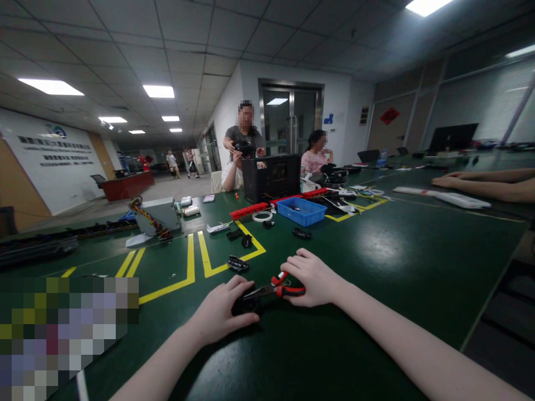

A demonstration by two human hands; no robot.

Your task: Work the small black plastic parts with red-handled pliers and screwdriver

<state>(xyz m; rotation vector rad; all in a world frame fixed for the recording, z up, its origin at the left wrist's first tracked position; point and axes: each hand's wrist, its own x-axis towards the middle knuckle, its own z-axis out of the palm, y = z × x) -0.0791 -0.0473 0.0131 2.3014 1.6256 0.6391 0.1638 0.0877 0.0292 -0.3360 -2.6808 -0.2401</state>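
Observation:
My right hand (311, 278) grips the red and black handles of a pair of long-nose pliers (288, 289). The jaws point left, toward my left hand (223, 306). Between the thumb and fingers of that hand lies a small black part (251, 304), held near the table; its kind is hard to make out. The plier tips are at this part, and whether they grip it cannot be seen. A black plastic piece (238, 263) lies just beyond my left hand, and another black piece (301, 233) is farther off to the right.
A blue tray (301, 211) stands beyond my hands, with a black computer case (272, 178) behind it. Red strips (249, 211), a white tape roll (262, 216) and a power supply with wires (157, 217) lie on the green table (376, 301). Other people are around it.

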